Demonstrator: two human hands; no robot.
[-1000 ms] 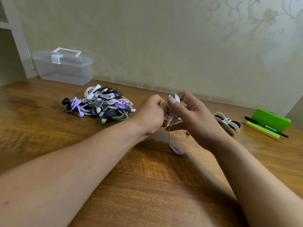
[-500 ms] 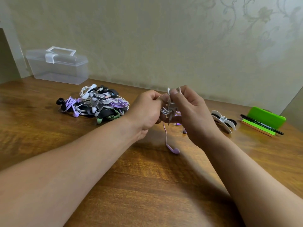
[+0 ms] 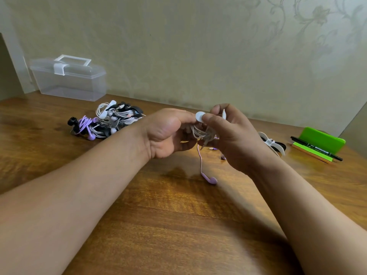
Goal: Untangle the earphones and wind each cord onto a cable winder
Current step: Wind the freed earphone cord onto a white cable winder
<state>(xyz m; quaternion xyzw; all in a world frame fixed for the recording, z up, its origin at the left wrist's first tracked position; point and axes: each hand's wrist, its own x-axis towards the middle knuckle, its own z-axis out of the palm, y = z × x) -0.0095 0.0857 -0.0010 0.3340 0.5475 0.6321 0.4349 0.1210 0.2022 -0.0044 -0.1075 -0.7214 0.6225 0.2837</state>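
both hands [image 3: 200, 133] meet above the wooden bench [image 3: 178, 225], left hand [image 3: 168, 132] and right hand [image 3: 234, 135] gripping a white cable winder [image 3: 200, 117]; clear box [image 3: 69, 78] against patterned wall [image 3: 218, 46] behind.

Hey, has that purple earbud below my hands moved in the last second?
No. The purple earbud sits in the same place, just as far left of the spare winder lying on the table.
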